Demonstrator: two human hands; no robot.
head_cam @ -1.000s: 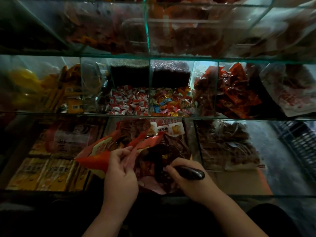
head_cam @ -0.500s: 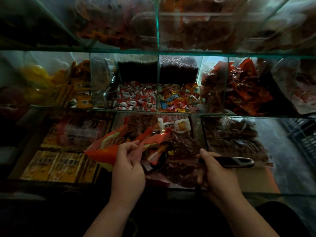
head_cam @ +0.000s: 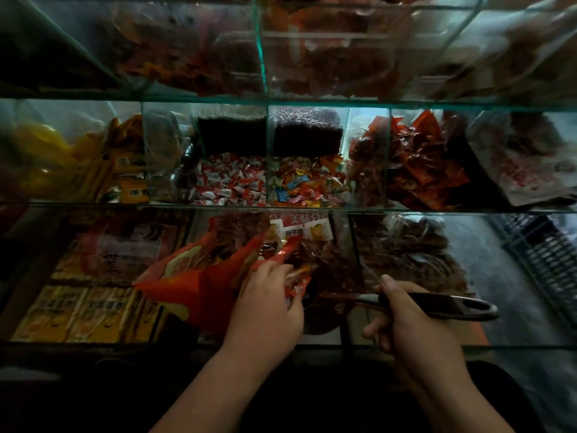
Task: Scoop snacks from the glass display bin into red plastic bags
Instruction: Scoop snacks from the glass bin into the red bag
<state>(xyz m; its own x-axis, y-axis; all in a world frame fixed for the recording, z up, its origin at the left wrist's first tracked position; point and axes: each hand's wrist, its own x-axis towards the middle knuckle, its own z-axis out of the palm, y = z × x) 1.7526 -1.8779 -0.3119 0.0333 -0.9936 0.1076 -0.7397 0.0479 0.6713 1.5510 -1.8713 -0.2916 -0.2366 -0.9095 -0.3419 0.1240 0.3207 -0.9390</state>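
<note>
Fingers of the left hand (head_cam: 265, 304) pinch the red bag (head_cam: 193, 289) by its edge. The right hand (head_cam: 415, 326) curls round the black scoop (head_cam: 437, 303), bowl among snacks (head_cam: 324, 264) in the near glass bin (head_cam: 318, 342), open room on its right

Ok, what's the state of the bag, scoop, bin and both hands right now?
glass display bin: open top, brown snacks inside.
red plastic bag: mouth open, held over the bin.
scoop: handle gripped, head low beside bag mouth.
left hand: grips bag rim.
right hand: grips scoop handle.
</note>
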